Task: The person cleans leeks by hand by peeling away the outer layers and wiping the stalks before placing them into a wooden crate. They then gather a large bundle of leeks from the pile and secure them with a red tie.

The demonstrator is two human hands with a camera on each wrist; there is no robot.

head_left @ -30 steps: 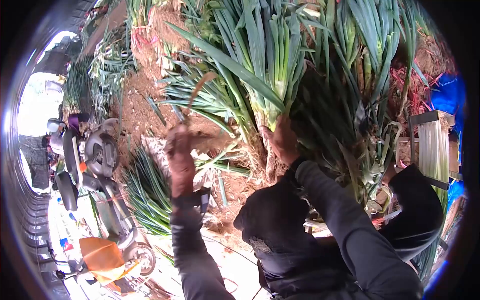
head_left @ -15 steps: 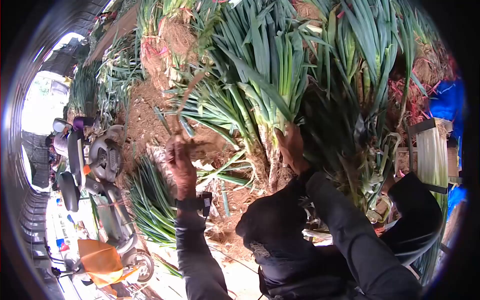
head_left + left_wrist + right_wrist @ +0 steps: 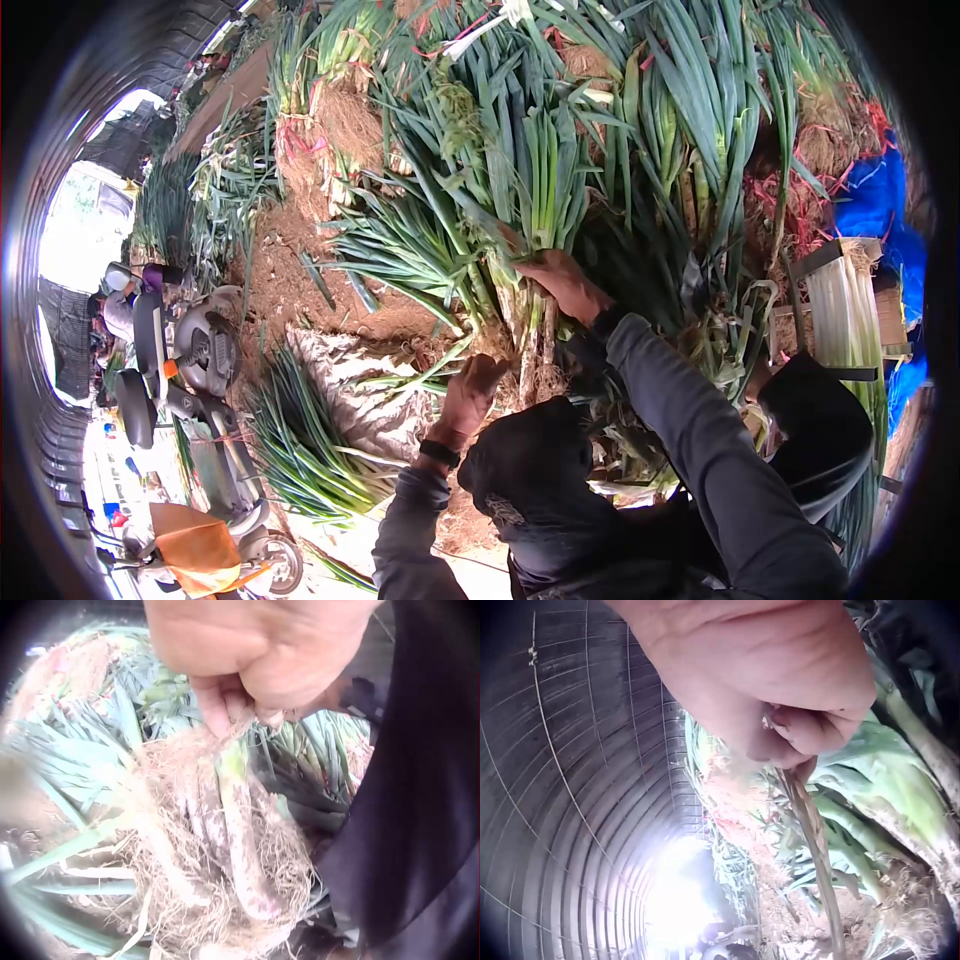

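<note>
A bundle of large green onions (image 3: 545,180) stands in the middle of the head view, its pale stalks streaked with soil and its roots (image 3: 292,855) tangled at the bottom. My right hand (image 3: 565,285) is curled against the stalks just below the green leaves. From its fingers a dry brown strip (image 3: 815,855) hangs in the right wrist view. Lower down, beside the root end, is my left hand (image 3: 475,392). In the left wrist view its thumb and finger pinch dry brown material over the stalks; the palm hides part of it.
More green onion bundles (image 3: 690,130) crowd the back and right. A loose pile of them (image 3: 310,430) lies at the left beside a crumpled pale sack (image 3: 365,390). Farther left is a motor scooter (image 3: 205,350). A hooded black garment (image 3: 530,470) fills the near middle. Blue plastic (image 3: 870,205) stands at the right.
My left hand, earlier out to the left with a dry brown strip sticking up from it, has come right and down to the root end. The right hand has curled further across the stalks.
</note>
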